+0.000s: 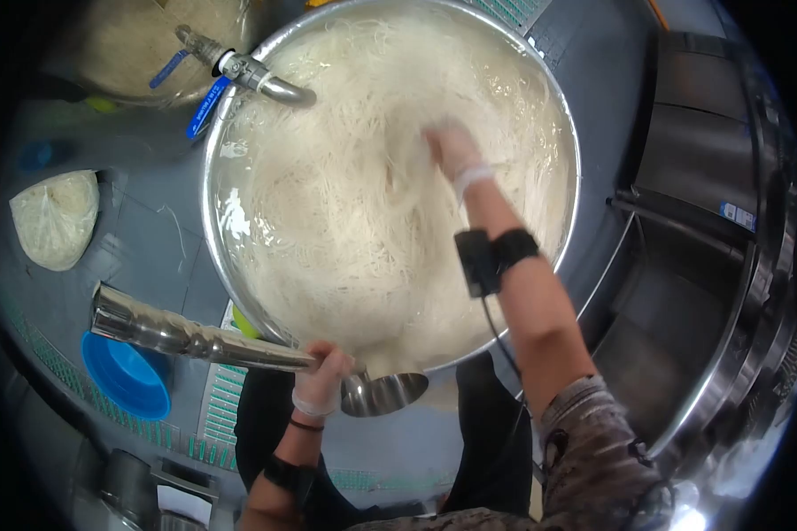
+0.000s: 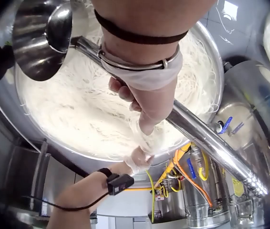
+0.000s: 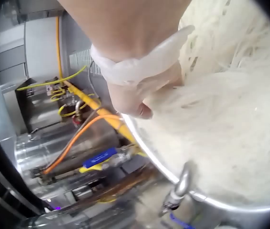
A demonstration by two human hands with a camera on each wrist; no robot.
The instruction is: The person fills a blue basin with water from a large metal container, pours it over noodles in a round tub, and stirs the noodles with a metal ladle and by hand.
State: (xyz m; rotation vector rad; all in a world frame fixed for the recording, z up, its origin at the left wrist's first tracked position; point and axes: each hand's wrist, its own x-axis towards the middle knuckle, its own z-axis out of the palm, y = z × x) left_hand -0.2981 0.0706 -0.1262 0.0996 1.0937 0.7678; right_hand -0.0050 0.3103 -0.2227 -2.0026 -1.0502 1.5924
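In the head view I have a wide metal vat (image 1: pixel 207 186) filling the upper middle of the frame, with pale, thin noodles (image 1: pixel 328 221) lying in cloudy liquid inside it. The right hand (image 1: pixel 456 150), in a clear glove, is blurred over the vat's upper right part; in the right wrist view I see its fingers curled round a bunch of the noodles, with strands trailing from them. The left hand (image 1: pixel 323 380), also gloved, grips the thick handle of a metal ladle (image 1: pixel 195 341) at the lower middle, fingers wrapped round it; the ladle's bowl (image 1: pixel 398 394) sits near the vat's lower rim. A metal spout (image 1: pixel 288 90) reaches over the upper left rim. Farther left, I see a filled plastic bag (image 1: pixel 55 219) and, below it, a blue basin (image 1: pixel 133 380).
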